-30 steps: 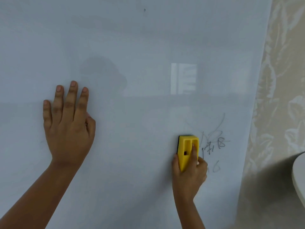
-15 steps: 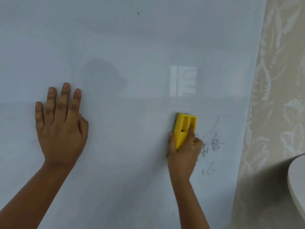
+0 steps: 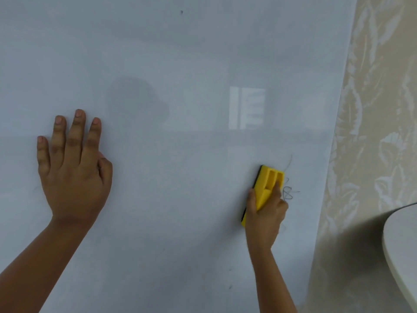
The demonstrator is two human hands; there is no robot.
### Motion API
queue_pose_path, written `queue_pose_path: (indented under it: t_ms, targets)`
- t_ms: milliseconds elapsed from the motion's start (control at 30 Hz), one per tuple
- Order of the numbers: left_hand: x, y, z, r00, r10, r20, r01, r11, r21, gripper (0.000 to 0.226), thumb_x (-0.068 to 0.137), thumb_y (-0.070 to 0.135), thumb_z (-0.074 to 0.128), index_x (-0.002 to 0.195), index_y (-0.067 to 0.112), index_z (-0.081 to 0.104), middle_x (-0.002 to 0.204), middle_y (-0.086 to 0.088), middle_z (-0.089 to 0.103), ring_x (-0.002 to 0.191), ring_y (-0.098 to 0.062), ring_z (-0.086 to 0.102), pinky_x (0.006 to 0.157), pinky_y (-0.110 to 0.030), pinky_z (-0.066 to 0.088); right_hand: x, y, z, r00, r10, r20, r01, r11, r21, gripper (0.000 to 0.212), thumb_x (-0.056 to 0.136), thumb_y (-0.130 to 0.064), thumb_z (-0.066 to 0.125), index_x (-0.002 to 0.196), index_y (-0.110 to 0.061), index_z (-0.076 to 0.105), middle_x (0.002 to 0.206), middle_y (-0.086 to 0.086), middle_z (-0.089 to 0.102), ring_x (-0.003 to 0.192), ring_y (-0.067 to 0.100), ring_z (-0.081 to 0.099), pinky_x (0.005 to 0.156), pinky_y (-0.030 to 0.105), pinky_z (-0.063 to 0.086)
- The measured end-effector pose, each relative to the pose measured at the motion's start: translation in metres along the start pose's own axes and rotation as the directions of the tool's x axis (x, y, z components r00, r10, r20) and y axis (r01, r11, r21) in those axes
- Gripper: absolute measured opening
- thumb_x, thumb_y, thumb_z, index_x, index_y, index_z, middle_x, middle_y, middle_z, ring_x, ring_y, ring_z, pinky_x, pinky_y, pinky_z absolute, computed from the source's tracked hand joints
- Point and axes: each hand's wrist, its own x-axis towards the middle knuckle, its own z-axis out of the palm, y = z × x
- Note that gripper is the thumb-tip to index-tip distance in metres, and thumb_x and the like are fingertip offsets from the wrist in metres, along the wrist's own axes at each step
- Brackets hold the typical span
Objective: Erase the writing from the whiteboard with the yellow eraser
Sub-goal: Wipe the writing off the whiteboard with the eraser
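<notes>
A large whiteboard fills most of the view. My right hand holds the yellow eraser pressed flat on the board at the lower right, tilted a little to the right. Faint grey writing shows just right of the eraser, partly hidden by my fingers; a thin curved stroke rises above it. My left hand lies flat on the board at the left, fingers spread upward, holding nothing.
The board's right edge meets beige leaf-patterned wallpaper. A rounded white table edge juts in at the lower right. A small dark speck sits near the board's top.
The eraser went up and then right and down over the writing; some of the figures left of the "8" and the "16" below are gone or covered. My left hand stayed flat.
</notes>
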Motion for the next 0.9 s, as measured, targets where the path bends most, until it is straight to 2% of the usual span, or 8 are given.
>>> queue_pose_path:
  t_ms: [100,300,400,467,533,633,767,900]
  targets:
    - [0.0,0.0,-0.002,1.0,-0.005,0.005,0.005,1.0,-0.005,0.046,0.098,0.006,0.031,0.143,0.002,0.037,0.151,-0.02,0.027,0.141,-0.039,0.021,0.105,-0.064,0.03,-0.037,0.029,-0.004,0.988,-0.105,0.114,0.115,0.989,-0.089,0.071,0.083,-0.047,0.057,0.142,-0.03,0.023,0.117,0.013,0.044,0.101,0.03,0.049,0.078,0.044,0.047]
    - [0.0,0.004,-0.004,1.0,-0.011,0.017,0.011,1.0,-0.004,0.046,0.099,0.006,0.031,0.143,0.0,0.036,0.151,-0.021,0.026,0.141,-0.04,0.02,0.106,-0.063,0.029,0.01,0.051,-0.02,0.971,0.231,-0.067,-0.231,0.973,0.004,0.067,0.087,-0.04,0.056,0.143,-0.028,0.023,0.116,0.023,0.044,0.106,0.04,0.047,0.083,0.053,0.045]
    - [-0.002,0.003,-0.003,1.0,-0.006,0.011,0.006,1.0,-0.003,0.045,0.099,0.006,0.031,0.143,0.0,0.036,0.15,-0.021,0.026,0.14,-0.04,0.02,0.105,-0.063,0.03,0.009,0.036,-0.008,0.991,0.115,-0.063,-0.113,0.993,0.037,0.068,0.086,-0.041,0.057,0.143,-0.032,0.021,0.113,0.018,0.043,0.104,0.035,0.046,0.082,0.05,0.045]
    - [-0.002,0.004,-0.002,1.0,-0.01,0.003,0.01,1.0,-0.009,0.046,0.098,0.006,0.031,0.143,-0.001,0.037,0.15,-0.021,0.027,0.14,-0.04,0.021,0.105,-0.064,0.03,-0.013,0.044,-0.004,1.0,-0.009,0.006,0.009,1.0,-0.019,0.069,0.084,-0.043,0.058,0.141,-0.031,0.023,0.11,0.015,0.044,0.1,0.03,0.046,0.077,0.046,0.047]
    - [0.0,0.003,-0.002,1.0,-0.004,0.003,0.004,1.0,-0.004,0.046,0.098,0.007,0.03,0.143,0.0,0.036,0.15,-0.021,0.027,0.14,-0.04,0.021,0.105,-0.063,0.03,-0.033,0.065,-0.007,0.998,-0.032,0.062,0.038,0.994,-0.105,0.068,0.082,-0.043,0.059,0.14,-0.026,0.028,0.11,0.016,0.046,0.1,0.033,0.049,0.075,0.047,0.048]
    - [-0.002,0.001,0.0,1.0,0.004,-0.017,-0.003,1.0,0.009,0.046,0.098,0.006,0.031,0.144,0.003,0.036,0.15,-0.02,0.028,0.14,-0.039,0.022,0.104,-0.063,0.032,-0.018,0.085,-0.019,0.991,0.134,-0.003,-0.133,0.985,-0.106,0.066,0.084,-0.043,0.058,0.14,-0.027,0.027,0.11,0.018,0.046,0.104,0.039,0.049,0.079,0.054,0.048]
    - [-0.001,0.002,0.001,1.0,-0.006,-0.03,0.006,1.0,0.001,0.046,0.097,0.005,0.033,0.142,0.004,0.038,0.149,-0.02,0.032,0.139,-0.04,0.024,0.103,-0.064,0.032,0.047,0.055,-0.019,0.937,0.32,-0.142,-0.314,0.947,0.063,0.064,0.085,-0.045,0.054,0.141,-0.027,0.027,0.121,0.021,0.046,0.112,0.041,0.046,0.085,0.052,0.042]
    - [-0.002,0.001,0.002,1.0,-0.005,-0.023,0.005,1.0,-0.009,0.046,0.097,0.006,0.031,0.142,0.003,0.038,0.149,-0.021,0.031,0.139,-0.04,0.024,0.102,-0.064,0.032,0.03,0.027,-0.008,0.997,0.046,-0.058,-0.046,0.999,0.011,0.067,0.084,-0.046,0.057,0.141,-0.029,0.027,0.113,0.017,0.047,0.105,0.036,0.049,0.081,0.048,0.044]
